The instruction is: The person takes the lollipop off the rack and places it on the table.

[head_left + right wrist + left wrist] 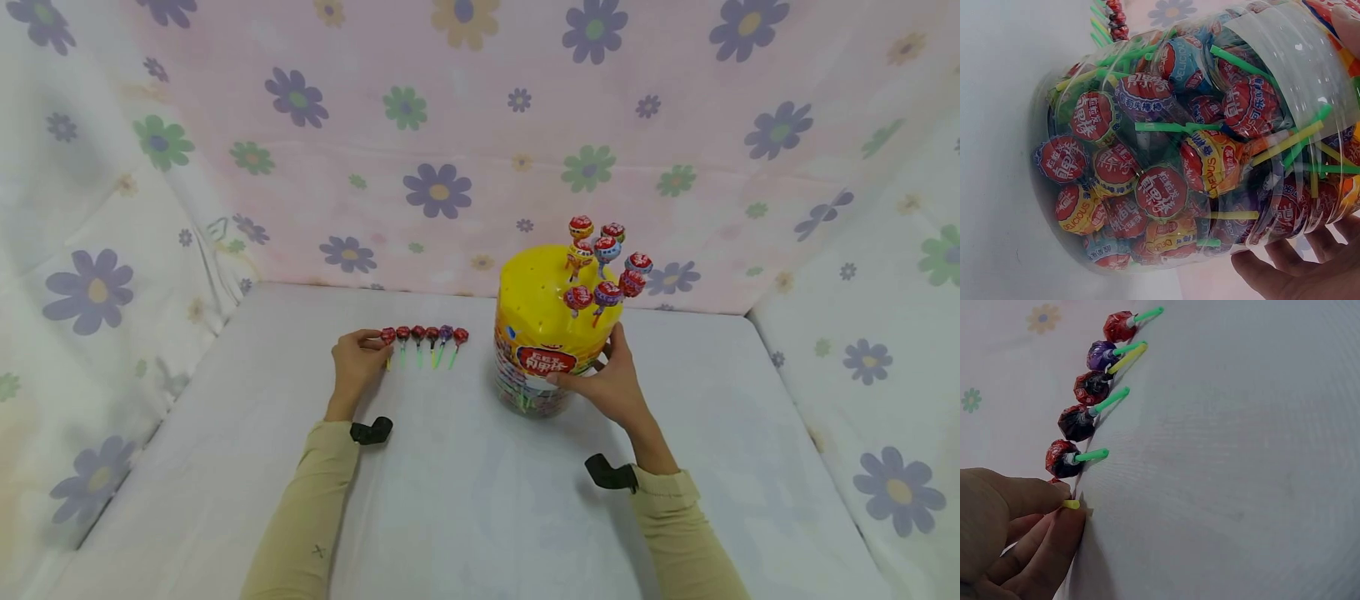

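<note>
At the left end of a row of lollipops (418, 332) on the table, my left hand (358, 362) pinches a red-wrapped lollipop (387, 336). Its yellow stick (1071, 504) pokes out between thumb and fingers in the left wrist view; the head is mostly hidden there. My right hand (611, 383) grips the right side of a big clear jar (1147, 181) with a yellow lid (532, 287). Wrapped lollipops with green and yellow sticks fill the jar. Several lollipops (606, 250) stand upright in the right part of the lid, and small holes dot its left part.
A white cloth covers the table (450, 500). Behind it hangs a pink flowered cloth (480, 125), and white flowered cloths (885, 375) enclose both sides. Black wrist mounts (611, 473) stick out from both sleeves.
</note>
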A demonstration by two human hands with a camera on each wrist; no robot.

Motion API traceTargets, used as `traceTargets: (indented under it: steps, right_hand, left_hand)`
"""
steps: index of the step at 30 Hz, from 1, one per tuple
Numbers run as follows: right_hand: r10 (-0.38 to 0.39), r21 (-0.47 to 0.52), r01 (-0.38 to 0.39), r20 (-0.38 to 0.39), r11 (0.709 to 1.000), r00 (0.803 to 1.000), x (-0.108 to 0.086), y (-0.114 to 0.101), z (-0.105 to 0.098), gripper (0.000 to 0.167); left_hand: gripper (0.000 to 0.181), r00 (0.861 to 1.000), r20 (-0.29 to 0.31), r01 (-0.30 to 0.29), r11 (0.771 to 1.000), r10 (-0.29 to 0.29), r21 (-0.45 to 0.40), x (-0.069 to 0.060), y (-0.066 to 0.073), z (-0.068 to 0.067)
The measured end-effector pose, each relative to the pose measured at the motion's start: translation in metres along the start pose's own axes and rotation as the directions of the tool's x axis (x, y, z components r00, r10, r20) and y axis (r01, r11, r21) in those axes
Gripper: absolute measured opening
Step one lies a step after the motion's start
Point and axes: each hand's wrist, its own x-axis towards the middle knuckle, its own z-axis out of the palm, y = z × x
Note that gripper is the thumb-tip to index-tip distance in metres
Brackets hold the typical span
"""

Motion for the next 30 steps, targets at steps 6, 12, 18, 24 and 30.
traceTargets:
  steps: [6, 12, 18, 24, 30]
  right_hand:
    - [-0.001, -0.009, 0.001, 0.0, 1.0, 1.0, -0.001, -0.001, 0.0, 0.092]
    - [0.001, -0.015, -0.001, 0.001, 1.0, 1.0, 0.0, -0.001, 0.0, 0.093]
    - [-0.003, -0.015, 0.003, 0.004, 1.0, 1.0, 0.0, -0.001, 0.0, 0.093]
    - [0.004, -0.023, -0.003, 0.008, 1.0, 1.0, 0.001, -0.001, -0.001, 0.094]
    - [-0.001, 0.006, 0.001, 0.014, 1.0, 1.0, 0.0, 0.001, -0.001, 0.092]
  left_hand:
    - [0.033, 0.999, -0.006, -0.037, 0.999, 0.037, 0.009, -0.002, -0.002, 0.002]
    - [0.036, 0.999, -0.014, -0.033, 0.998, 0.034, 0.053, -0.002, -0.001, 0.002]
    - [0.036, 1.0, -0.01, -0.016, 0.999, 0.016, 0.047, -0.006, 0.01, -0.004]
    - [0.032, 0.994, 0.053, -0.088, 0.992, 0.093, -0.091, -0.013, 0.039, -0.007]
    - [0.03, 0.951, 0.057, -0.292, 0.943, 0.304, -0.163, -0.032, 0.093, -0.001]
